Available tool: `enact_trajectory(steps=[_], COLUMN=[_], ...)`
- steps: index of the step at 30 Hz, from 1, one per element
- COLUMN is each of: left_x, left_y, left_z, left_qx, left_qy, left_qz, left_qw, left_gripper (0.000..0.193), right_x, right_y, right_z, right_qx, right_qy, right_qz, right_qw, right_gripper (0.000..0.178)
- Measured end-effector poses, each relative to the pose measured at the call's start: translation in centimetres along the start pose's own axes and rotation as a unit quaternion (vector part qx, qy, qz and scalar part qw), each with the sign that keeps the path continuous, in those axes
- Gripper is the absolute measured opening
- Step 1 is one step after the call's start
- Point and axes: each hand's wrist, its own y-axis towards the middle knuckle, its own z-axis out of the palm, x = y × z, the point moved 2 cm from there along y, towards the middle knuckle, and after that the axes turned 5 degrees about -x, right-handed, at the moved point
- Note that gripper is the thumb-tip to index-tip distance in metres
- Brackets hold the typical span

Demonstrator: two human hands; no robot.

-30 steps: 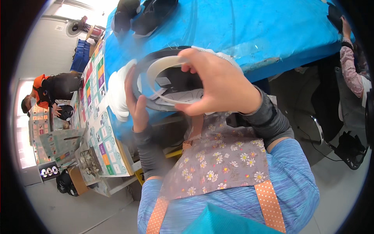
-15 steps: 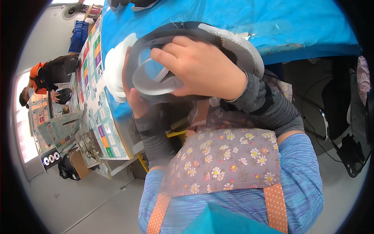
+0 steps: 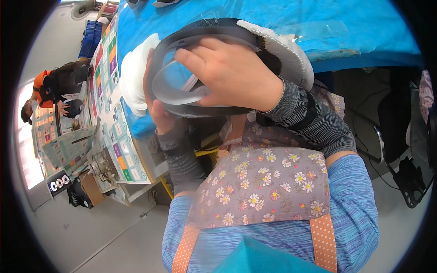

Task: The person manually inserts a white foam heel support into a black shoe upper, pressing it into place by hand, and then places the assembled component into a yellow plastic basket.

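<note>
A black shoe (image 3: 182, 111) with a white, stitched-edge part (image 3: 289, 52) is held up close above the front of a blue-covered table. My left hand (image 3: 161, 116) is closed round the shoe's left side, most of its fingers hidden behind it. Over the opening, my right hand (image 3: 234, 75) reaches in with bent fingers and thumb, pinching a curled, translucent white plastic piece (image 3: 166, 93). The piece forms a loop inside the opening. My right fingertips are partly hidden in the shoe. Just left of the shoe sits a stack of white curved pieces (image 3: 134, 75).
Blue sheeting (image 3: 364, 27) covers the table, and dark shoes (image 3: 164, 2) lie at its far edge. To the left, a board with coloured printed sheets (image 3: 120, 141) adjoins it. A person in orange and black (image 3: 43, 91) works farther left. A dark chair (image 3: 387, 123) stands at right.
Both hands and the shoe have shifted slightly up and away in the picture. The right hand keeps its pinch on the plastic piece, and the loop sits much as before.
</note>
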Motion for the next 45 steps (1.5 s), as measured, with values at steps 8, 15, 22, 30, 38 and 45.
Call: enact_trajectory(steps=[8,15,22,30,38,45], left_x=[1.2,1.8,1.7,-2.6,-6.0,-6.4], left_y=[-0.4,-0.7,-1.1,0.2,1.1,1.2], left_z=[-1.1,-1.6,-1.5,-1.4,-1.7,-0.9], left_qx=[-0.025,-0.032,-0.036,-0.003,-0.073,-0.077], left_qy=[-0.003,-0.021,-0.043,0.158,0.326,0.412], left_qz=[-0.026,-0.045,-0.052,0.084,0.039,0.049], left_qw=[0.999,0.998,0.997,0.984,0.942,0.906], left_gripper=[0.096,0.096,0.096,0.077,0.032,0.027], right_x=[0.0,0.0,0.3,0.6,1.4,1.3], right_y=[-0.1,-0.1,0.0,0.6,1.1,1.1], right_z=[0.4,0.6,1.2,1.0,1.6,1.9], right_qx=[-0.01,-0.024,-0.02,0.0,0.036,0.061], right_qy=[0.007,0.003,0.02,0.004,-0.006,0.008], right_qz=[0.0,0.001,-0.003,-0.012,-0.024,-0.023], right_qw=[1.0,1.0,1.0,1.0,0.999,0.998], right_gripper=[0.062,0.055,0.051,0.056,0.059,0.058])
